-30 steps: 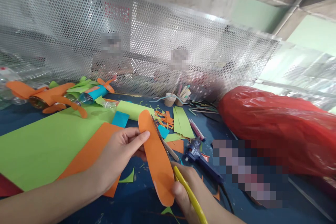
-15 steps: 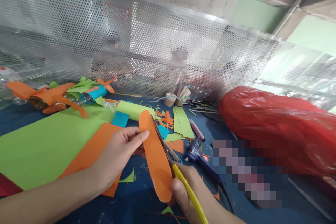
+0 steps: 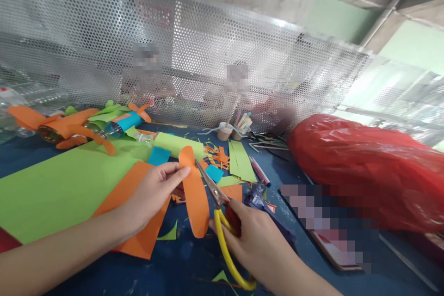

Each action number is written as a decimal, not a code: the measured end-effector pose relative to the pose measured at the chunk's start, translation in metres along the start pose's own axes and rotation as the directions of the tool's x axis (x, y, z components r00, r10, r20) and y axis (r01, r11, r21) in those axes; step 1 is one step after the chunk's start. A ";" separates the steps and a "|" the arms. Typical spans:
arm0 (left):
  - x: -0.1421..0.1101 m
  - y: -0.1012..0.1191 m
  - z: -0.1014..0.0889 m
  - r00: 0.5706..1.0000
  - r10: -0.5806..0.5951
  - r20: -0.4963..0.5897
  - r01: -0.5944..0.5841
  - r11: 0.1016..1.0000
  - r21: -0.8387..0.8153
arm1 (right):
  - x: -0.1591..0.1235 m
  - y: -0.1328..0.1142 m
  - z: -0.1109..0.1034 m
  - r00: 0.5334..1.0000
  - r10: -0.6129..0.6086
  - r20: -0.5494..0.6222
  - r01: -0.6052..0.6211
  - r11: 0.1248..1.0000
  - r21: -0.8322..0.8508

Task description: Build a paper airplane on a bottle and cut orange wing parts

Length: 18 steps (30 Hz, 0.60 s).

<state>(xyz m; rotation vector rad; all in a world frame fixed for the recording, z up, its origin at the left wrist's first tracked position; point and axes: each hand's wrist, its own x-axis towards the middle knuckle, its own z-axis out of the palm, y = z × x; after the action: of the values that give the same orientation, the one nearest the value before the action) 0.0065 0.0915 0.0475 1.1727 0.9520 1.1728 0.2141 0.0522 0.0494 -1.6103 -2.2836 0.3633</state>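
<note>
Between the thumb and fingers of my left hand (image 3: 166, 185) is the upper part of an orange paper strip (image 3: 196, 199) with rounded ends. My right hand (image 3: 248, 231) is wrapped round the yellow handles of a pair of scissors (image 3: 215, 192). Their metal blades lie along the strip's right edge, the tips close to its upper part. Under my left forearm lies an orange sheet (image 3: 145, 236), partly over a large lime-green sheet (image 3: 69, 185). A blue paper piece (image 3: 214, 174) lies behind the blades.
Paper-wrapped bottles, one orange (image 3: 74, 125) and one blue (image 3: 126, 122), stand back left near a green paper roll (image 3: 178, 144). Right are a glue gun (image 3: 256, 196), a phone (image 3: 338, 252) and a red plastic bag (image 3: 364, 166). A perforated metal screen (image 3: 208, 55) stands behind; people show through it.
The scissors have swung round and their blades now show side-on, beside the strip's upper part. The orange strip has shifted slightly left and turned. My right hand has rotated with the handles.
</note>
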 end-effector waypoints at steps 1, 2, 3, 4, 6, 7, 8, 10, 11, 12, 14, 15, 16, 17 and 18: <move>0.002 -0.002 -0.004 1.000 0.004 -0.017 -0.003 1.000 0.017 | 0.001 0.000 0.000 1.000 0.002 -0.013 -0.003 0.998 -0.069; 0.004 -0.004 -0.009 0.999 0.005 -0.035 -0.004 1.000 0.028 | 0.001 0.001 0.001 1.000 0.006 -0.013 -0.007 0.993 -0.119; 0.005 -0.006 -0.014 0.999 0.006 -0.051 -0.005 0.999 0.033 | 0.001 0.001 0.002 1.000 0.016 -0.002 -0.016 0.988 -0.151; 0.006 -0.008 -0.018 0.998 0.006 -0.066 -0.004 1.000 0.031 | 0.000 0.001 0.004 0.999 0.031 0.016 -0.028 0.984 -0.174; 0.007 -0.011 -0.024 0.997 0.002 -0.079 0.000 1.000 0.030 | -0.002 0.000 0.009 0.997 0.058 0.055 -0.045 0.976 -0.212; 0.006 -0.011 -0.025 0.997 -0.003 -0.079 0.005 1.000 0.031 | -0.003 0.000 0.010 0.996 0.060 0.072 -0.042 0.972 -0.231; 0.006 -0.011 -0.026 0.997 -0.012 -0.072 0.014 0.999 0.031 | -0.004 0.000 0.012 0.996 0.047 0.081 -0.025 0.967 -0.255; 0.003 -0.011 -0.024 0.998 -0.040 -0.038 0.041 0.999 0.028 | -0.006 0.000 0.012 0.998 -0.039 0.047 0.051 0.953 -0.298; 0.001 -0.011 -0.022 0.998 -0.060 -0.012 0.060 0.998 0.025 | -0.006 0.000 0.012 0.994 -0.105 0.008 0.102 0.947 -0.303; -0.001 -0.012 -0.020 0.996 -0.082 0.021 0.082 0.996 0.021 | -0.006 0.001 0.011 0.983 -0.180 -0.038 0.161 0.944 -0.286; -0.006 -0.013 -0.015 0.987 -0.128 0.094 0.127 0.992 0.016 | -0.005 0.003 0.009 0.943 -0.315 -0.106 0.297 0.942 -0.157; -0.008 -0.015 -0.013 0.981 -0.149 0.128 0.148 0.989 0.017 | -0.004 0.003 0.008 0.921 -0.370 -0.117 0.367 0.929 -0.053; -0.011 -0.017 -0.010 0.973 -0.169 0.156 0.167 0.986 0.021 | -0.004 0.004 0.008 0.901 -0.418 -0.116 0.426 0.903 0.055; -0.013 -0.019 -0.008 0.967 -0.185 0.174 0.183 0.983 0.030 | -0.003 0.004 0.008 0.881 -0.460 -0.116 0.473 0.868 0.150; -0.015 -0.021 -0.007 0.963 -0.198 0.185 0.193 0.980 0.040 | -0.003 0.004 0.008 0.865 -0.486 -0.121 0.501 0.836 0.223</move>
<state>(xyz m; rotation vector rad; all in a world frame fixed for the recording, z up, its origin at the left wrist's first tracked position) 0.0010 0.0779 0.0252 1.1564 0.9152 0.8795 0.2154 0.0504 0.0401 -0.8512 -2.3864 0.4373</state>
